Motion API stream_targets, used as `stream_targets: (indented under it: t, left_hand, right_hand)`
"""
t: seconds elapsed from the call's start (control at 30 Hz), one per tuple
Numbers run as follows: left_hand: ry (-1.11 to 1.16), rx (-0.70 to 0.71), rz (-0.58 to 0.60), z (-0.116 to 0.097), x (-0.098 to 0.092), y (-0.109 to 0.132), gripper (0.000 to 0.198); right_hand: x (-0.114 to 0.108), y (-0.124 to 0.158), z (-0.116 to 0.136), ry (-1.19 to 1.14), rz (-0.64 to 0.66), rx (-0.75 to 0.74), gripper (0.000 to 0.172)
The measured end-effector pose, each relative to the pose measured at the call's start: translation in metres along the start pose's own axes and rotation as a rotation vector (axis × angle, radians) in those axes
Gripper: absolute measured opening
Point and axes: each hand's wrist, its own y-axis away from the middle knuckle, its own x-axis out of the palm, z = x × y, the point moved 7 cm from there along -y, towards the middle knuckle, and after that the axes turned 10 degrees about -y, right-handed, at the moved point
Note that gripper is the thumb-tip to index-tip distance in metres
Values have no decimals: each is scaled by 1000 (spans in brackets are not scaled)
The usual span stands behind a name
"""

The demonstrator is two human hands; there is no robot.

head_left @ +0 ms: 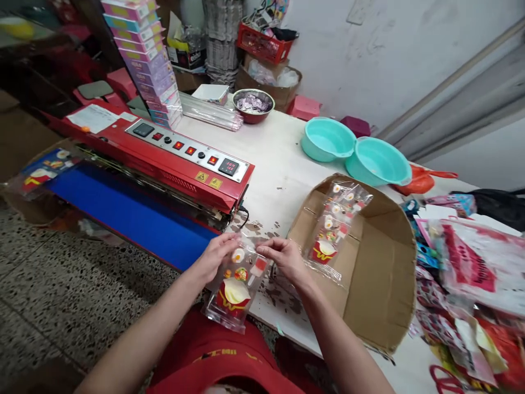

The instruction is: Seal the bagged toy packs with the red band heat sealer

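A clear plastic bag [234, 290] with small toy foods inside, among them a red fries box, an egg and a popsicle, hangs over the table's front edge. My left hand [217, 254] pinches its top left corner, and my right hand [283, 257] pinches the top right. Just left of the bag is the end of a red sealing machine [184, 180] with a blue belt [135, 210]. To the right, a cut-down cardboard box [373, 284] holds similar filled bags [326, 249]. Another filled bag [41, 174] lies at the belt's far left end.
Two turquoise basins [328, 139] and a metal bowl of small packets [253, 104] stand farther back on the white table [270, 142]. Stacked small boxes [147, 65] rise behind the machine. Plastic packaging [471, 262] and red scissors [445, 378] lie at the right.
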Motion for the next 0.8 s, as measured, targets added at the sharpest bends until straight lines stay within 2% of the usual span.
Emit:
stream_targets:
  t: [0.1,0.27,0.33,0.47,0.6,0.67,0.73,0.8]
  left_hand:
    - [21,-39,-128,-11,-15,-15,36]
    - [68,-23,-347,-4,-37,-34,31]
    - [77,-15,-382,-2,-44,-40,33]
    - [65,-61,-381,-3,-62,-42,41]
    - [-17,-111,-418,-9,-88,-33,55]
    - [-25,-86,-466,-13,-101,-29,55]
    - [-23,-47,-555,-18,-120,-25,48]
    - [-59,-17,-700,-23,-146,-18,42]
  right_hand:
    - [18,-7,-6,7,5,-14,27]
    - [27,-19,-14,-9,-69,-51,27]
    - [30,-26,-19,-27,-103,-59,29]
    - [36,-51,-31,-132,-179,-63,40]
    - [60,-80,-48,-220,-184,-38,49]
    - [66,-86,-47,-204,-207,-86,49]
    - [51,-80,-33,-64,-322,-231,48]
    - [7,-63,-12,184,-559,-413,54]
